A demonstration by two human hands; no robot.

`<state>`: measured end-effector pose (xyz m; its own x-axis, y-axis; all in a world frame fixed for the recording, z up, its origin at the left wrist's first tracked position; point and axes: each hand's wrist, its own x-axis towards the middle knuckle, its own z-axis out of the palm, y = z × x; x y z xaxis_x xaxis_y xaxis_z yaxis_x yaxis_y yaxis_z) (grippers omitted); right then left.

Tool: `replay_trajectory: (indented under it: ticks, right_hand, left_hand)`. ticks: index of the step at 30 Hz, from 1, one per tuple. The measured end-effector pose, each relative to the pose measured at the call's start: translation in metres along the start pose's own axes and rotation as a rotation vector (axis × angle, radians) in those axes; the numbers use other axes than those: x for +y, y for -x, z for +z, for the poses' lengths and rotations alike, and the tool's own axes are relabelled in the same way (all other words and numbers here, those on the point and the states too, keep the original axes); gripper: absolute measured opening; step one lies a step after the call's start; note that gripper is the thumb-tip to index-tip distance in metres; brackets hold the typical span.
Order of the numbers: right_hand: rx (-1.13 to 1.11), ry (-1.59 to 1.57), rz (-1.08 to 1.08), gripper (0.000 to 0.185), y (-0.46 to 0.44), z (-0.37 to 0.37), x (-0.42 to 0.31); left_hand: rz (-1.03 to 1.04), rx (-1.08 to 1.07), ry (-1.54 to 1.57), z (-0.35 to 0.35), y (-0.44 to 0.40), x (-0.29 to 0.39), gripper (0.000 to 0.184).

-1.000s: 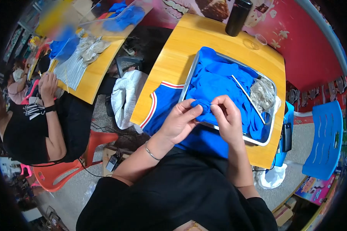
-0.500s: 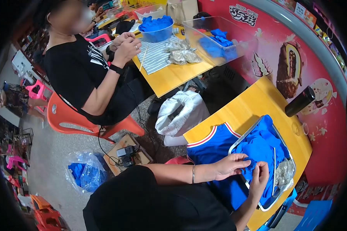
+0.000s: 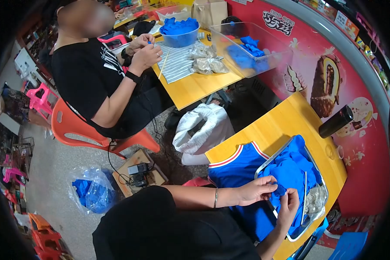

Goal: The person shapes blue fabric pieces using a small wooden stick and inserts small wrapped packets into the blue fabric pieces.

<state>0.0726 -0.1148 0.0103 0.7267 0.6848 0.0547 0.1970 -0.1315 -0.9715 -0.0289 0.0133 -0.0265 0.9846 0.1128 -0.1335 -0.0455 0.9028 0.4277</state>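
My left hand (image 3: 256, 191), with a bracelet on its wrist, pinches a small piece of blue fabric (image 3: 280, 190). At the other side of that piece, my right hand (image 3: 289, 205) has its fingertips closed on it. Both hands are above a white-rimmed tray (image 3: 322, 173) heaped with blue fabric (image 3: 292, 162). Across the tray lies a thin pale stick (image 3: 305, 190), beside a clear plastic bag of small pale items (image 3: 315, 200). A blue garment with red-and-white trim (image 3: 235, 162) is spread under the tray's left side.
A black bottle (image 3: 336, 121) stands on my yellow table (image 3: 273, 125). Opposite, a co-worker (image 3: 86, 73) sits at another table with a blue-filled bowl (image 3: 180, 40) and a clear bin (image 3: 247, 47). On the floor are a white sack (image 3: 203, 130) and a plastic bag of blue fabric (image 3: 94, 193).
My hands stay together on the blue piece, with slight finger movement. The view has shifted a little. A small blue piece now shows between the co-worker's fingers.
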Motion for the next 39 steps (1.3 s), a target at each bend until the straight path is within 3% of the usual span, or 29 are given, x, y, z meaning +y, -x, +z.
replay_trajectory:
  ticks: [4, 10, 13, 19, 23, 25, 31, 32, 34, 36, 39]
  right_hand:
    - [0.057, 0.008, 0.010, 0.005, 0.002, 0.008, -0.011]
    - [0.032, -0.007, -0.071, 0.006, 0.006, 0.005, -0.003]
    - [0.022, -0.068, -0.091, 0.003, 0.009, 0.011, -0.004]
    - [0.034, -0.059, -0.122, 0.003, 0.012, 0.016, -0.003]
    - [0.048, -0.041, -0.115, 0.004, 0.014, 0.016, 0.000]
    - [0.055, -0.184, -0.058, 0.007, 0.016, 0.021, -0.006]
    - [-0.068, -0.674, 0.062, 0.012, 0.015, 0.010, -0.022]
    - [-0.100, -0.758, 0.062, 0.013, 0.015, 0.005, -0.024]
    - [0.062, -0.404, -0.035, 0.007, 0.015, 0.007, -0.028]
    - [0.104, -0.135, -0.063, 0.007, 0.018, 0.010, -0.031]
    - [0.024, 0.019, -0.133, 0.017, 0.024, 0.025, -0.028]
  left_hand:
    - [0.111, 0.014, -0.351, -0.001, 0.001, 0.005, 0.016]
    - [0.113, 0.011, -0.334, 0.001, 0.004, 0.002, 0.020]
    - [0.085, 0.106, -0.094, 0.003, 0.007, 0.002, 0.019]
    - [0.204, 0.010, -0.391, 0.000, 0.007, 0.001, 0.014]
    - [0.133, -0.047, -0.478, 0.000, 0.009, 0.011, 0.014]
    - [0.016, -0.036, -0.358, 0.002, 0.012, 0.014, 0.013]
    - [0.191, -0.128, -0.786, -0.005, 0.010, 0.022, 0.014]
    - [0.146, -0.117, -0.574, -0.016, 0.007, 0.019, 0.014]
    - [-0.009, -0.028, -0.296, -0.014, 0.016, 0.025, 0.012]
    - [0.075, 0.007, -0.310, -0.010, 0.013, 0.016, 0.012]
    - [0.223, 0.027, -0.349, 0.001, 0.009, 0.013, 0.012]
